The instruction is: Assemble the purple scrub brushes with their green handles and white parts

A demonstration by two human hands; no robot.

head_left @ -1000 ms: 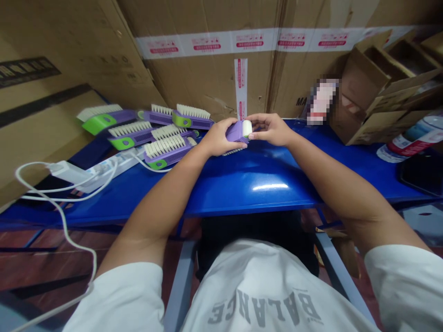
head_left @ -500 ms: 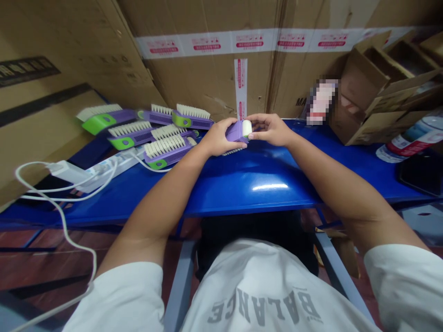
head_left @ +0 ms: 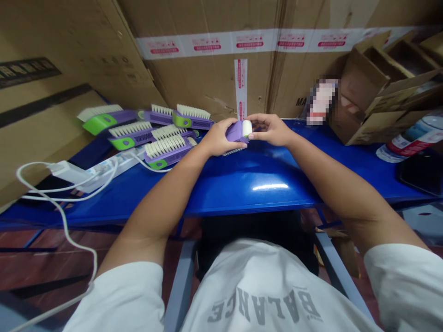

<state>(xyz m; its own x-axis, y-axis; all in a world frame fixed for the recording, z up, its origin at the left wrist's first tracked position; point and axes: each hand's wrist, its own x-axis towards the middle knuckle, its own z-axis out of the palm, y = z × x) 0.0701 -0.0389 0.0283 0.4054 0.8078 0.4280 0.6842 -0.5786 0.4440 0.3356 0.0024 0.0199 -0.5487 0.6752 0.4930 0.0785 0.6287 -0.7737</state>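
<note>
My left hand is wrapped round the body of a purple brush, whose bristles face down toward the blue table. At its right end sits a white rounded piece with a bit of green beneath. The fingers and thumb of my right hand close on that end; the white piece partly hides the fingertips. Several purple and green brushes with pale bristles lie in a pile left of my hands, one of them nearest the front.
A white power strip with cables lies at the left. Large cardboard boxes stand behind the table. At the right are small open cartons, a bottle and a dark phone-like object.
</note>
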